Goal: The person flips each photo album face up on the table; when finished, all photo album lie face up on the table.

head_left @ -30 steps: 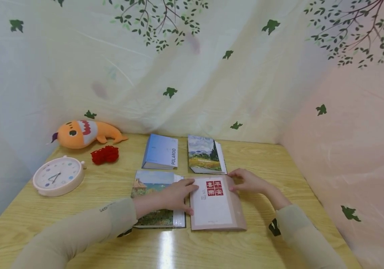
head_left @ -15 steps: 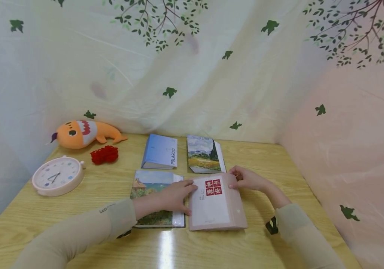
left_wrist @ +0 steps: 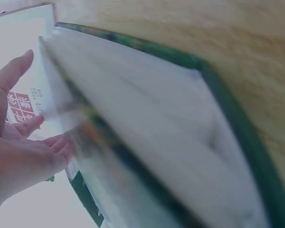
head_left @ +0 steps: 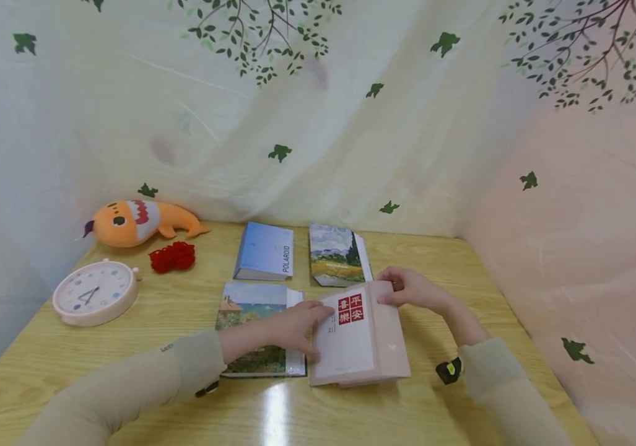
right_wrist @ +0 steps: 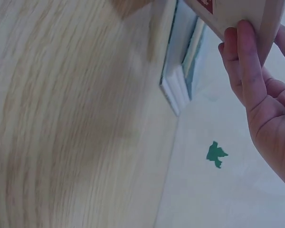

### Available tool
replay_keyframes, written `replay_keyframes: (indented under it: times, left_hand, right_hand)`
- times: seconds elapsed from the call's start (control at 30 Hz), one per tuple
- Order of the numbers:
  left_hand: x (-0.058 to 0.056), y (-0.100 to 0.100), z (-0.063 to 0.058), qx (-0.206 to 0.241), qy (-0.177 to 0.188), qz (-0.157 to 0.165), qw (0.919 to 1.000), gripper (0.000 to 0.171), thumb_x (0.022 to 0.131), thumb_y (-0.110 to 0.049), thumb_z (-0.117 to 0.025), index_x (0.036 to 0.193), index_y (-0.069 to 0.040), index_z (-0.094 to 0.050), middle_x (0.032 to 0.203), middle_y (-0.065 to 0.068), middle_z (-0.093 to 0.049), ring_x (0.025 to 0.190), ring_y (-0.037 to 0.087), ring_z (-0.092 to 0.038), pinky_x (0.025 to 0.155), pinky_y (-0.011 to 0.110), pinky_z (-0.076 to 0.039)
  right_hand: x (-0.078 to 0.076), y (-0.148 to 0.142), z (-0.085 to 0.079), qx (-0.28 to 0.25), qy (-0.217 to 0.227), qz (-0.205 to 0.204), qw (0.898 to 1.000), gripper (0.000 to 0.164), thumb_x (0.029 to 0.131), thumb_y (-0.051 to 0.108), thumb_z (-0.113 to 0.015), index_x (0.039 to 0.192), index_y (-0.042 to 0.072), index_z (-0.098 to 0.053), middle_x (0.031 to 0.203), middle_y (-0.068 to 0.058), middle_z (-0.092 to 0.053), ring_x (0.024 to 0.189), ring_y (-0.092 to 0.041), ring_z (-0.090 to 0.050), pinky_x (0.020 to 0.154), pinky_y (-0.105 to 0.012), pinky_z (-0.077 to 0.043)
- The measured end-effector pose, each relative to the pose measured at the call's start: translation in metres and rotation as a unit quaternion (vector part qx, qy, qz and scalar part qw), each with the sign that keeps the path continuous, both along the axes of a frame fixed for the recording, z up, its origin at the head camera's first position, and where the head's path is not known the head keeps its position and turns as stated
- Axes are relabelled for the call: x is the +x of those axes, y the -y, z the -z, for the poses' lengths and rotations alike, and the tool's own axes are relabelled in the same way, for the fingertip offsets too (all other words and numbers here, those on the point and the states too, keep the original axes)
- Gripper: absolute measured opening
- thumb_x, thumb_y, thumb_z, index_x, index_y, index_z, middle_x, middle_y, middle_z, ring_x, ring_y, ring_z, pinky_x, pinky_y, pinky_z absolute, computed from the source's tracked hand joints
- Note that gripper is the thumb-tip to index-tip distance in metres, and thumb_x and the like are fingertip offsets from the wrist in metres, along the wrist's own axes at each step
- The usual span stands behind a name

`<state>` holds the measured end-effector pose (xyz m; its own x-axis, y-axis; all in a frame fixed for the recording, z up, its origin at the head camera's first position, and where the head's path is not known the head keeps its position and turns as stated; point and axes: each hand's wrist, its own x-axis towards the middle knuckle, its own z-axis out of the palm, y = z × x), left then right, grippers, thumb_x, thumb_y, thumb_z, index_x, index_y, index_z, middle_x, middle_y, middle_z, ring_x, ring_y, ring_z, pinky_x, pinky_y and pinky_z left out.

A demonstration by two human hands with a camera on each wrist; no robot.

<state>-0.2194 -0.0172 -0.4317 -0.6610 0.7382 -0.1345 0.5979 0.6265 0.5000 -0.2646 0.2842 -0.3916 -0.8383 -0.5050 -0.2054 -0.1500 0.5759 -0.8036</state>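
Observation:
A pink book (head_left: 345,344) with a white panel and red Chinese characters stands tilted, its right side raised off the table. My right hand (head_left: 415,290) pinches its upper right corner; in the right wrist view, the fingers (right_wrist: 248,61) lie along the cover near the edge. My left hand (head_left: 295,328) reaches over a book with a seaside painting (head_left: 253,297) and touches the pink book's left side, thumb and fingers spread. The left wrist view shows this hand (left_wrist: 23,147) beside the painted book's fanned pages (left_wrist: 147,118).
Behind lie a blue POLAROID book (head_left: 266,248) and a book with a field painting (head_left: 337,254). To the left are a pink clock (head_left: 96,292), a bundle of red yarn (head_left: 173,257) and an orange plush shark (head_left: 139,222). A printed curtain (head_left: 318,136) hangs along the table's back.
My right hand has lifted the pink book's right side, tilting it up and slightly to the left. The left hand has stayed at its left edge. The other books have not moved.

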Motion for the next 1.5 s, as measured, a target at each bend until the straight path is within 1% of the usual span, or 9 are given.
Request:
replay_keyframes:
  times: [0.17, 0.27, 0.5, 0.63, 0.77, 0.9, 1.07, 1.33, 1.5]
  left_hand:
    - [0.001, -0.001, -0.009, 0.060, 0.052, 0.000, 0.9968, 0.099, 0.072, -0.042, -0.081, 0.150, -0.012, -0.027, 0.149, 0.008, -0.036, 0.136, 0.026, -0.035, 0.110, 0.043, -0.031]
    - [0.005, -0.002, -0.017, 0.092, 0.082, -0.005, 0.9924, 0.101, 0.074, -0.043, -0.079, 0.152, -0.013, -0.021, 0.152, 0.007, -0.032, 0.135, 0.026, -0.036, 0.108, 0.044, -0.035]
    - [0.010, 0.000, -0.028, 0.168, 0.173, -0.030, 0.9701, 0.103, 0.077, -0.041, -0.076, 0.153, -0.031, -0.007, 0.155, 0.005, -0.023, 0.128, 0.033, -0.045, 0.091, 0.038, -0.050]
    - [0.012, 0.004, -0.031, 0.191, 0.200, -0.037, 0.9603, 0.106, 0.077, -0.041, -0.076, 0.150, -0.042, 0.001, 0.156, 0.007, -0.019, 0.125, 0.034, -0.047, 0.085, 0.033, -0.052]
    - [0.014, 0.008, -0.035, 0.216, 0.218, -0.047, 0.9505, 0.103, 0.079, -0.043, -0.074, 0.148, -0.046, 0.002, 0.155, 0.006, -0.021, 0.123, 0.030, -0.049, 0.086, 0.031, -0.052]
    - [0.015, 0.013, -0.038, 0.247, 0.227, -0.060, 0.9403, 0.099, 0.081, -0.041, -0.073, 0.150, -0.041, -0.003, 0.154, 0.008, -0.024, 0.120, 0.029, -0.052, 0.087, 0.032, -0.052]
    - [0.017, 0.021, -0.041, 0.271, 0.218, -0.074, 0.9346, 0.097, 0.080, -0.042, -0.073, 0.151, -0.039, -0.006, 0.154, 0.007, -0.025, 0.118, 0.028, -0.054, 0.086, 0.032, -0.053]
    - [0.012, 0.035, -0.040, 0.310, 0.233, -0.077, 0.9184, 0.093, 0.083, -0.035, -0.073, 0.150, -0.041, -0.009, 0.153, 0.009, -0.024, 0.111, 0.027, -0.057, 0.083, 0.037, -0.054]
    - [0.011, 0.045, -0.040, 0.304, 0.235, -0.088, 0.9191, 0.093, 0.083, -0.036, -0.072, 0.151, -0.039, -0.009, 0.152, 0.011, -0.026, 0.105, 0.024, -0.059, 0.080, 0.040, -0.054]
  right_hand:
    - [0.005, 0.006, -0.007, -0.046, 0.014, 0.008, 0.999, 0.047, 0.086, 0.021, -0.070, 0.125, 0.003, -0.049, 0.114, -0.018, -0.058, 0.097, -0.025, -0.059, 0.075, -0.038, -0.056]
    - [0.010, 0.013, -0.014, -0.074, 0.016, 0.014, 0.997, 0.053, 0.087, 0.020, -0.069, 0.132, 0.006, -0.045, 0.119, -0.020, -0.053, 0.101, -0.027, -0.058, 0.077, -0.040, -0.056]
    - [0.022, 0.032, -0.029, -0.106, 0.005, 0.003, 0.994, 0.067, 0.087, 0.019, -0.069, 0.144, 0.012, -0.032, 0.126, -0.025, -0.048, 0.106, -0.032, -0.059, 0.078, -0.042, -0.056]
    - [0.029, 0.043, -0.036, -0.104, -0.007, 0.001, 0.995, 0.075, 0.086, 0.022, -0.070, 0.146, 0.014, -0.026, 0.131, -0.025, -0.045, 0.108, -0.035, -0.057, 0.077, -0.043, -0.057]
    - [0.036, 0.053, -0.039, -0.115, -0.018, -0.001, 0.993, 0.078, 0.085, 0.020, -0.071, 0.146, 0.018, -0.023, 0.134, -0.025, -0.042, 0.109, -0.036, -0.056, 0.075, -0.044, -0.057]
    - [0.042, 0.062, -0.036, -0.136, -0.021, -0.008, 0.990, 0.078, 0.086, 0.018, -0.071, 0.146, 0.022, -0.021, 0.138, -0.025, -0.038, 0.112, -0.038, -0.054, 0.073, -0.045, -0.057]
    - [0.049, 0.073, -0.030, -0.157, -0.021, -0.028, 0.987, 0.082, 0.087, 0.019, -0.070, 0.149, 0.021, -0.016, 0.147, -0.023, -0.029, 0.121, -0.043, -0.047, 0.076, -0.045, -0.056]
    - [0.063, 0.089, -0.020, -0.131, -0.056, -0.065, 0.988, 0.080, 0.086, 0.026, -0.071, 0.148, 0.019, -0.021, 0.153, -0.009, -0.024, 0.132, -0.037, -0.039, 0.087, -0.040, -0.053]
    - [0.072, 0.096, -0.008, -0.134, -0.041, -0.081, 0.987, 0.086, 0.082, 0.019, -0.074, 0.149, 0.025, -0.020, 0.155, 0.000, -0.018, 0.136, -0.033, -0.034, 0.084, -0.034, -0.055]
